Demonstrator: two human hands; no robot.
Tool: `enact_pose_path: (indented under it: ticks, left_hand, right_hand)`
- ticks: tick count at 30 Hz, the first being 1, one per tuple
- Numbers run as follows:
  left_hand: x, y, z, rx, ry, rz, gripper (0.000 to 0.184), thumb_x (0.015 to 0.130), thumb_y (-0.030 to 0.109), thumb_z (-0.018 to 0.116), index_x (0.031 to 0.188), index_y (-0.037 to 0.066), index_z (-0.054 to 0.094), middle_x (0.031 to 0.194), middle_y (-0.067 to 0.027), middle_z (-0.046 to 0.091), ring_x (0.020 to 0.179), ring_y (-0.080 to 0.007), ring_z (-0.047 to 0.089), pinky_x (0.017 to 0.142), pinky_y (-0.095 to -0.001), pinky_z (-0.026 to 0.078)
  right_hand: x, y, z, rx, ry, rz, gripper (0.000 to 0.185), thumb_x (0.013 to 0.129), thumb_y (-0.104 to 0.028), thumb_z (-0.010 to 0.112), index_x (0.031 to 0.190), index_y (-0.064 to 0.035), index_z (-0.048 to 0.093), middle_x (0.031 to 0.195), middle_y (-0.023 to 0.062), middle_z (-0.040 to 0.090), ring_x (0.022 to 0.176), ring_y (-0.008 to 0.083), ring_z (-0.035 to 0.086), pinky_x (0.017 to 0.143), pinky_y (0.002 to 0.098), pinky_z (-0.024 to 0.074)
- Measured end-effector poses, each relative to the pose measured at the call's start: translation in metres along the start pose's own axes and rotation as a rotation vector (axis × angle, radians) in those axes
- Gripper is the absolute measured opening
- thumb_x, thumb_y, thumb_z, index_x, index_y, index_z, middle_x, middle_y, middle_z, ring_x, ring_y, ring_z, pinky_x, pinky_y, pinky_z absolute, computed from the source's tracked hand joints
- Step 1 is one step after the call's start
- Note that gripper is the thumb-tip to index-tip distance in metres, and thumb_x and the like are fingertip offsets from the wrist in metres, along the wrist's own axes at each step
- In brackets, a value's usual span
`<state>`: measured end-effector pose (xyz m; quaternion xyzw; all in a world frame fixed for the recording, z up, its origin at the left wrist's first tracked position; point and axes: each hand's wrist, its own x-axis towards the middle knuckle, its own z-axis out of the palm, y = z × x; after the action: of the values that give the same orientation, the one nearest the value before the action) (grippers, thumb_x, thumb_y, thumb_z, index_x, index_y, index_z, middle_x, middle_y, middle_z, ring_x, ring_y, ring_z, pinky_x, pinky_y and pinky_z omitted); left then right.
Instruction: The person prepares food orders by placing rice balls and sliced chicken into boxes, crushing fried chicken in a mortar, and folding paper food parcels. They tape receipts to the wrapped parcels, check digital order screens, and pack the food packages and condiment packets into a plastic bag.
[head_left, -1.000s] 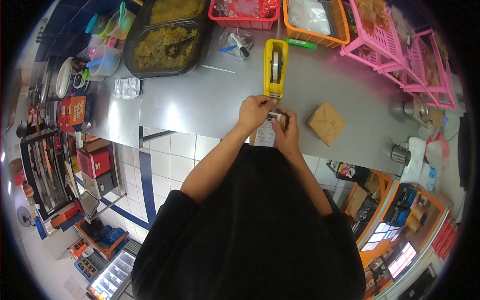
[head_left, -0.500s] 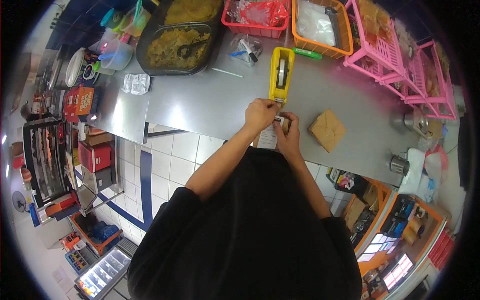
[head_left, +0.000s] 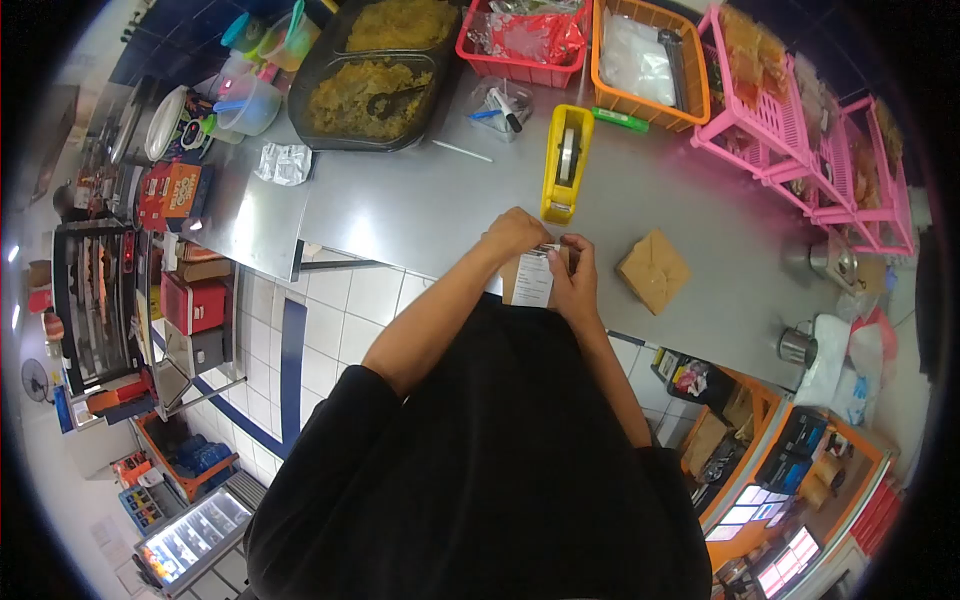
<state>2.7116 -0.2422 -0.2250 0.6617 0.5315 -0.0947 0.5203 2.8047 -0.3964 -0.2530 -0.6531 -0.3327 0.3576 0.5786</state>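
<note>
Near the counter's front edge, a brown paper package (head_left: 512, 272) with a white printed slip (head_left: 532, 280) on its face is between my hands. My right hand (head_left: 577, 277) grips its right side, thumb on the front. At its top edge are the closed fingers of my left hand (head_left: 516, 234); whether they pinch anything small cannot be made out. Just beyond my hands stands a yellow tape dispenser (head_left: 566, 165), not touched by either hand. A second brown paper package (head_left: 654, 271), folded shut, lies to the right on the steel counter (head_left: 400, 205).
Behind are a black tray of food (head_left: 370, 90), a bag with pens (head_left: 500, 108), a red basket (head_left: 525, 66), an orange basket (head_left: 652, 103) and a green marker box (head_left: 620, 119). Pink racks (head_left: 765, 155) and a metal cup (head_left: 797, 345) stand right. Foil (head_left: 284, 164) lies left.
My left hand has come away from the tape dispenser's front end, down to the package's top edge. More of the white slip shows. The whole view has shifted slightly.
</note>
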Motion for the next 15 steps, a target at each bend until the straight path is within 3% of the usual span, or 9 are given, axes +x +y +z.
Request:
enact_pose_path:
  ticks: [3,7,9,10,11,12,15]
  left_hand:
    - [0.006,-0.012,-0.005,0.122,-0.011,0.129,0.039,0.077,0.028,0.079,0.110,0.007,0.078,0.103,-0.0132,0.076,0.093,-0.0236,0.072,0.082,-0.0342,0.056]
    - [0.019,-0.035,-0.020,0.243,0.001,0.141,0.038,0.077,0.031,0.079,0.108,0.010,0.077,0.105,-0.0158,0.075,0.097,-0.0301,0.072,0.088,-0.0391,0.056]
    - [0.007,-0.039,-0.026,0.025,0.338,0.266,0.042,0.093,0.032,0.067,0.124,0.004,0.069,0.108,-0.0163,0.074,0.102,-0.0257,0.069,0.090,-0.0361,0.054]
    - [0.000,-0.037,-0.022,0.039,0.323,0.269,0.042,0.093,0.032,0.067,0.124,0.004,0.069,0.108,-0.0163,0.074,0.102,-0.0257,0.069,0.090,-0.0361,0.054]
    - [-0.017,-0.032,-0.017,-0.231,0.281,0.235,0.046,0.099,0.035,0.058,0.131,0.002,0.063,0.114,-0.0163,0.071,0.107,-0.0252,0.067,0.093,-0.0359,0.052]
    - [-0.030,-0.031,-0.010,-0.503,0.241,0.195,0.051,0.106,0.039,0.049,0.138,0.000,0.056,0.119,-0.0163,0.069,0.112,-0.0248,0.064,0.097,-0.0357,0.050]
    - [-0.049,-0.040,0.043,-0.446,0.260,0.353,0.058,0.109,0.042,0.039,0.147,-0.002,0.044,0.123,-0.0117,0.065,0.111,-0.0200,0.060,0.099,-0.0349,0.047]
  right_hand:
    - [-0.004,-0.002,-0.001,0.001,-0.024,0.025,0.046,0.091,-0.016,0.073,0.128,0.0007,0.051,0.111,0.0161,0.062,0.094,0.0230,0.064,0.087,0.0383,0.0526]
    - [-0.003,0.010,-0.003,-0.100,0.001,0.010,0.043,0.094,-0.018,0.070,0.128,0.0008,0.051,0.109,0.0167,0.062,0.101,0.0233,0.063,0.089,0.0378,0.0502]
    - [0.000,0.002,-0.006,-0.166,0.068,0.016,0.045,0.097,-0.020,0.066,0.133,0.0009,0.049,0.116,0.0184,0.061,0.109,0.0247,0.060,0.096,0.0376,0.0470]
    - [0.001,-0.004,-0.006,-0.239,0.120,0.013,0.048,0.099,-0.022,0.063,0.138,0.0009,0.047,0.122,0.0200,0.059,0.118,0.0261,0.057,0.102,0.0373,0.0439]
    - [-0.001,-0.005,-0.002,-0.235,0.133,0.025,0.048,0.099,-0.022,0.063,0.138,0.0009,0.047,0.122,0.0200,0.059,0.118,0.0261,0.057,0.102,0.0373,0.0439]
    - [-0.003,-0.007,0.005,-0.072,0.167,0.027,0.050,0.102,-0.024,0.058,0.143,0.0007,0.042,0.132,0.0208,0.053,0.126,0.0273,0.052,0.108,0.0367,0.0387]
    - [-0.005,-0.005,0.016,0.234,0.151,0.047,0.055,0.106,-0.025,0.050,0.152,0.0005,0.032,0.149,0.0211,0.041,0.139,0.0287,0.041,0.116,0.0360,0.0294]
